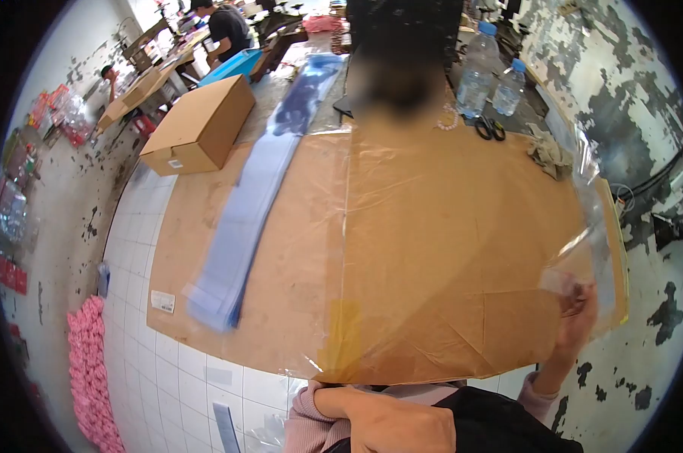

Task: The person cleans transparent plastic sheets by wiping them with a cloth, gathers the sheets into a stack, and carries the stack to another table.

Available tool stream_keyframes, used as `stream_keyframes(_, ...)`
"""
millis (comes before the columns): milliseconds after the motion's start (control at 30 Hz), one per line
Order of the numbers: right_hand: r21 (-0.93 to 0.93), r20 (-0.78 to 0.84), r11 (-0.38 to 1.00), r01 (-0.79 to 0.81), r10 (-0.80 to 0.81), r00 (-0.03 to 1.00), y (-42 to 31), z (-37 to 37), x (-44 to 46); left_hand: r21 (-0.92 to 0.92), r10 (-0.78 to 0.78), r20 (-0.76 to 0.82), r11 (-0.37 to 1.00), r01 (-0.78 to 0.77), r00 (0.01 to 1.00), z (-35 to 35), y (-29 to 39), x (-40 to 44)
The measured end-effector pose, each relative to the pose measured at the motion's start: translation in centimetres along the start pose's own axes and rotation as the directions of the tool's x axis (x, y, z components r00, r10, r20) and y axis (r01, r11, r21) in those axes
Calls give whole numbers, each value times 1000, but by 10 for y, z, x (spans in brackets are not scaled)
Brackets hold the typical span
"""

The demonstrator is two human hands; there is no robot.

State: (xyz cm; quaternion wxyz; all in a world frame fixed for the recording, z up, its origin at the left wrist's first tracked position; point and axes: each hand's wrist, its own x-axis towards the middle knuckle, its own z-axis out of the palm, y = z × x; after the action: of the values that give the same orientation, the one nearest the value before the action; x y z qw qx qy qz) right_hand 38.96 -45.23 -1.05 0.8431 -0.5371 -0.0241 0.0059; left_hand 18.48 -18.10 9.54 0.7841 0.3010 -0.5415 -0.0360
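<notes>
At the right side of the cardboard sheet (432, 249), my right hand (578, 313) is raised with its fingers pinched together on a small, clear piece of plastic (557, 282). The plastic is blurred, so its exact kind does not show. My left hand (405, 424) lies bent across my body at the bottom edge, below the cardboard, its fingers hidden. Left of centre, a long stack of bluish plastic sleeves (239, 204) stretches away from me over the cardboard, apart from both hands.
A closed cardboard box (198, 124) stands at the back left. Two water bottles (477, 75), black-handled scissors (490, 129) and a crumpled cloth (550, 153) sit at the back right. Pink knitted material (92, 370) lies at lower left. Another person (226, 32) sits further back.
</notes>
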Motion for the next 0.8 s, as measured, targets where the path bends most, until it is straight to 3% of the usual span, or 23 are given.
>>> stream_keyframes(33,33,-56,995,-92,94,994,15,20,-12,42,-9,29,999,8,1000,0,3,-3)
stream_keyframes(67,128,-42,980,-149,156,987,26,38,-22,46,-135,-221,988,148,966,2,8,-8)
stream_keyframes(100,220,-21,953,-207,217,976,35,56,-32,17,-241,-458,960,279,856,5,13,-15)
stream_keyframes(167,321,59,886,-333,333,941,48,86,-50,-129,-361,-818,874,468,447,8,21,-31)
stream_keyframes(200,331,112,854,-402,387,915,54,97,-60,140,-173,-925,672,727,337,-4,9,-48)
stream_keyframes(233,334,167,818,-468,438,884,60,110,-71,293,64,-956,319,901,288,-20,-8,-68)
stream_keyframes(300,199,436,757,-623,501,748,54,148,-97,277,168,-961,552,786,221,-23,-33,-100)
stream_keyframes(333,71,548,704,-707,565,617,59,158,-101,274,207,-961,654,705,182,-22,-34,-106)
stream_keyframes(400,-211,676,574,-791,670,306,65,166,-111,240,233,-967,694,679,105,-16,-27,-106)
stream_keyframes(433,-407,687,642,-650,684,246,69,167,-116,223,237,-969,716,662,70,-14,-24,-105)
stream_keyframes(500,-686,668,685,-246,726,162,75,165,-122,256,334,-940,571,780,65,-17,-23,-126)
stream_keyframes(533,-682,730,729,-65,673,-120,73,167,-115,269,369,-926,494,827,81,-19,-17,-129)
stream_keyframes(600,-578,765,816,-20,533,-361,55,166,-102,157,400,-915,473,867,-53,-10,4,-121)
stream_keyframes(633,-517,759,856,-8,454,-467,46,163,-95,116,486,-871,350,930,-74,-8,11,-124)
stream_keyframes(667,-357,768,925,132,371,-522,41,156,-80,67,574,-816,222,973,-74,-6,17,-129)
stream_keyframes(700,-346,766,896,279,441,-467,23,156,-59,-27,602,-780,239,971,-170,-4,26,-135)
stream_keyframes(733,-337,760,843,419,506,-408,-2,157,-36,-90,686,-715,101,991,-135,-1,33,-147)
stream_keyframes(767,-502,756,681,533,645,-111,-26,156,-16,-117,673,-698,227,967,-242,3,38,-155)
stream_keyframes(800,-521,851,846,113,525,-8,-26,162,18,-105,724,-645,232,967,-244,5,42,-157)
